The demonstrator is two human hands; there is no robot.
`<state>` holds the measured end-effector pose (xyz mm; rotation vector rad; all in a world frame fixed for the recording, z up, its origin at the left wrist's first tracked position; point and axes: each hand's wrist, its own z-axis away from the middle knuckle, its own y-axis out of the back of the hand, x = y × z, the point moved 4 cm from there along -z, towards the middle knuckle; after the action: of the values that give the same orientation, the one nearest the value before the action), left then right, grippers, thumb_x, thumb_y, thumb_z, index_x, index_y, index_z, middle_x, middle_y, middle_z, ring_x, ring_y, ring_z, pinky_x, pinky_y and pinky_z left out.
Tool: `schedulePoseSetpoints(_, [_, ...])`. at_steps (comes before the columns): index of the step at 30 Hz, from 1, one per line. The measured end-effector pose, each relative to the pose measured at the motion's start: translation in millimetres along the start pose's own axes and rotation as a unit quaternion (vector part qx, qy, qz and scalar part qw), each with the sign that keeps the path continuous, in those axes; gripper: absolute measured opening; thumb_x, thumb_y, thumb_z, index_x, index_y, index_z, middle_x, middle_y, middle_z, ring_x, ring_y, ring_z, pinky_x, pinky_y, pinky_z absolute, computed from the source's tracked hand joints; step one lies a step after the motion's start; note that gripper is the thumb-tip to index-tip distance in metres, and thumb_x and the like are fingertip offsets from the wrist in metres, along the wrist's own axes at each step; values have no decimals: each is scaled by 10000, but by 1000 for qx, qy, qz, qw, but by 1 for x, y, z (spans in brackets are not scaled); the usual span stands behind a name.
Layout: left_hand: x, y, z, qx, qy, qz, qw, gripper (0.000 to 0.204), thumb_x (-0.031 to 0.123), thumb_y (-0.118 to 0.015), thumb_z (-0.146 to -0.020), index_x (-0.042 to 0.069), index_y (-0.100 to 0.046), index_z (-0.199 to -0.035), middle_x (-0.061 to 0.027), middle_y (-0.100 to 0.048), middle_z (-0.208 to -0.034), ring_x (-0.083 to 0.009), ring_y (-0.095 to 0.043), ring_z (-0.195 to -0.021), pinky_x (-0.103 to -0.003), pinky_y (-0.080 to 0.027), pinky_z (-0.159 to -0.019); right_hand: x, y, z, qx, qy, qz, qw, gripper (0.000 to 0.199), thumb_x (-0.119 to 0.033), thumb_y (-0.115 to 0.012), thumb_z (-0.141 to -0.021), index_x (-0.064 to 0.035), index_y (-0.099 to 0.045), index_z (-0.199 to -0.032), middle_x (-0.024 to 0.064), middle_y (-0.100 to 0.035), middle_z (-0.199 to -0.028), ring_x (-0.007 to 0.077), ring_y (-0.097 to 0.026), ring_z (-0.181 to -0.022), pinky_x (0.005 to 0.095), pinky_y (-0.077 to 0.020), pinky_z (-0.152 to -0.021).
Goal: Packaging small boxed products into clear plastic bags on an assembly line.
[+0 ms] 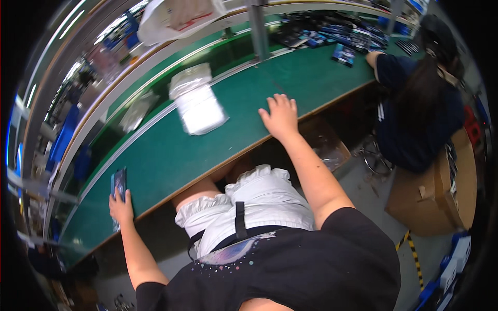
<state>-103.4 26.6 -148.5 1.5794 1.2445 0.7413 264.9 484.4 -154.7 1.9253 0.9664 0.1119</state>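
My left hand (121,206) rests on a small dark flat box (119,184) near the front edge of the green workbench (171,155), fingers laid over its lower part. My right hand (280,116) lies flat and spread on the green surface close to the bench's edge, holding nothing. A stack of white packets in clear bags (198,106) sits on the bench a little left of my right hand, apart from both hands.
A seated person in a dark top (420,103) works at the right end of the bench among several dark small boxes (337,36). A cardboard carton (441,192) stands on the floor at right. A metal post (258,28) rises from the bench.
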Motion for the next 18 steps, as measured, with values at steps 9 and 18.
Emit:
schedulePoseSetpoints(9, [28, 6, -4, -50, 137, -66, 987, 586, 506, -435, -900, 197, -366, -1393, -195, -313, -1424, -414, -286, -1301, -609, -248, -998, 1, -1, 6, -9, 2, -9, 1000, 472, -358, -547, -863, -21, -551, -1194, 192, -477, -1300, 343, -409, -1240, 498, -264, -1047])
schedulePoseSetpoints(18, [229, 83, 37, 66, -267, 281, 920, 536, 238, -607, -838, 86, -433, -1322, -186, -291, -1431, -392, -190, -1361, -547, -133, -1088, 9, 18, -36, -128, 7, 15, 992, 326, -320, -597, -825, -38, -605, -989, 128, -563, -993, 311, -516, -986, 466, -387, -846])
